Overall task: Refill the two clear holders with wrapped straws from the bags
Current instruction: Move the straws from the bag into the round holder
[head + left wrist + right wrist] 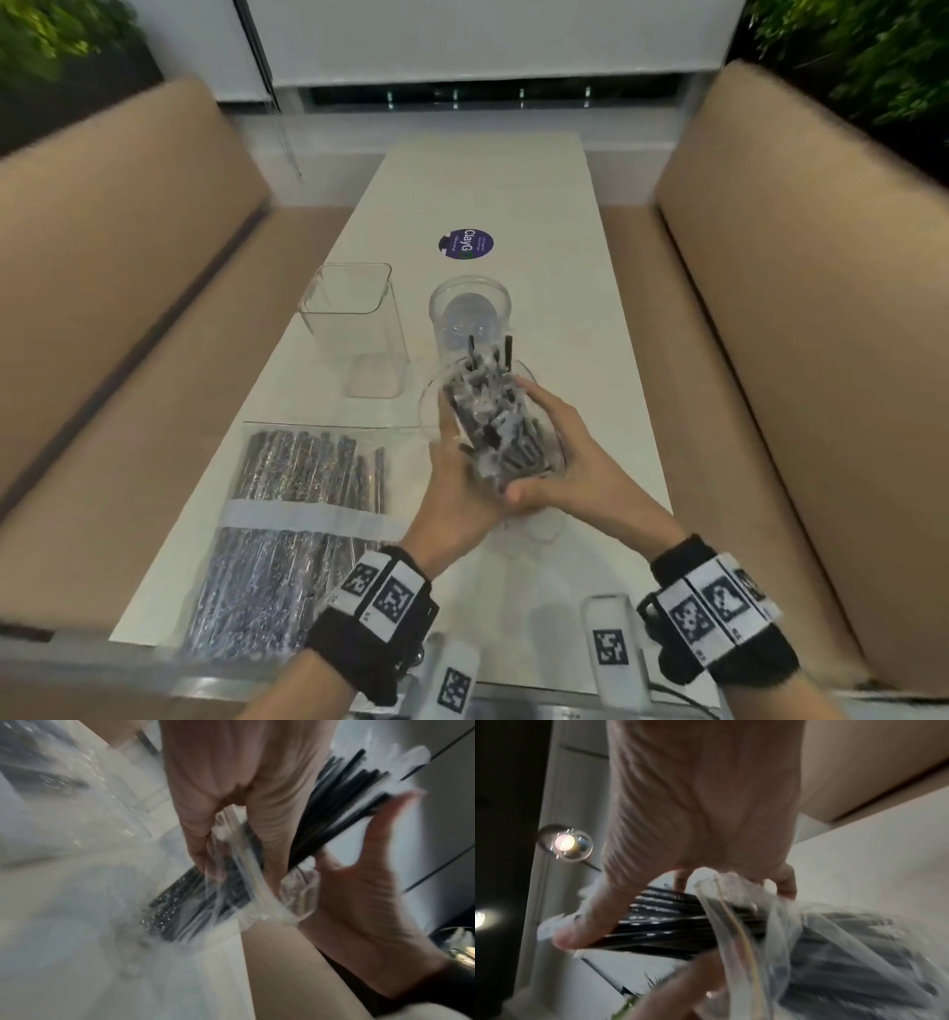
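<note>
Clear plastic wraps the bundle of black straws (495, 426) that both hands hold above the white table (590, 288), a little nearer the person than the round clear holder (470, 313). The left hand (452, 488) has its fingers curled into the loose plastic of the bag (257, 902), gripping it from the left. The right hand (560, 462) closes round the straws themselves, thumb under and fingers over, with the dark ends poking out past the fingers toward the round holder. The square clear holder (359, 329) stands to the left of the round one, apart from it; neither holder shows straws inside. A second bag of wrapped straws (292, 534) lies flat on the table to the left of the hands. A purple round sticker (466, 244) sits farther along the table.
</note>
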The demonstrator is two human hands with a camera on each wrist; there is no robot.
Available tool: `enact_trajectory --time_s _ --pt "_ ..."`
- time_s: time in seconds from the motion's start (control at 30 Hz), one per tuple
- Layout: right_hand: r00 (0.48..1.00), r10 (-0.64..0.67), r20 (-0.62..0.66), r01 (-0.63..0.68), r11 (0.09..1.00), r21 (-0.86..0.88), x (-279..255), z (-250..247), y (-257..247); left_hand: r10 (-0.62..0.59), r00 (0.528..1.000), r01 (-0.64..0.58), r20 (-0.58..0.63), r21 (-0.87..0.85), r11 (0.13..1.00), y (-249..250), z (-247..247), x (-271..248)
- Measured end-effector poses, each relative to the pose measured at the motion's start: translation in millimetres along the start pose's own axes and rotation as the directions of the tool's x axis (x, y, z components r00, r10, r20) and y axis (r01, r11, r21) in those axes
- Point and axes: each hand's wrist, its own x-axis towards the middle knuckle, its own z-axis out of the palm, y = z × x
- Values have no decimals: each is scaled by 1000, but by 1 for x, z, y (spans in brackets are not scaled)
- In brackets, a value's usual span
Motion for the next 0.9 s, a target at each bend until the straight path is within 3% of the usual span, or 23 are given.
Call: enact_trajectory --time_s 0.1,0.17,0.3,0.37,0.43,0.5,0.57,0.6,0.63,0.7,0.73,0.8,0.83,0.9 --pt "995 -8 -100 -9 985 -171 10 3 4 -48 984 44 172 31 999 7 -20 -8" --pt "991 8 -135 -42 965 -257 13 -3 8 -130 971 128 203 26 991 15 -47 -13" --pt "978 100 -181 -144 959 -245 11 -8 27 -291 956 291 23 -154 944 3 -87 -3" --pt "981 109 -158 -147 958 -247 7 -2 32 -372 928 366 15 -218 905 -10 -86 4" --pt "984 137 -110 -157 967 -200 5 4 33 -463 883 444 74 -447 776 -21 -76 12" --pt "982 174 -67 -181 976 -118 4 9 30 -533 820 516 207 -670 534 -24 -65 15" --pt "979 187 -77 -191 980 -61 4 12 26 -528 778 568 340 -740 360 -23 -54 15" --pt "975 189 -117 -195 980 -43 3 13 23 -522 765 602 378 -708 369 -23 -50 15" --pt "969 188 -161 -195 980 -32 3 14 21 -525 756 634 391 -637 438 -24 -47 15" --pt "959 192 -210 -201 979 -25 2 13 21 -539 773 632 334 -326 703 -28 -46 19" --pt "956 199 -214 -207 978 -16 1 12 22 -524 807 562 271 -79 824 -29 -49 22" --pt "958 217 -190 -215 976 31 -2 9 24 -373 916 311 151 321 894 -30 -57 25" --pt "959 229 -169 -221 973 64 -2 9 23 -281 945 198 164 395 897 -30 -62 27" --pt "962 253 -107 -240 963 122 -1 13 19 -190 934 62 303 386 920 -29 -69 30"
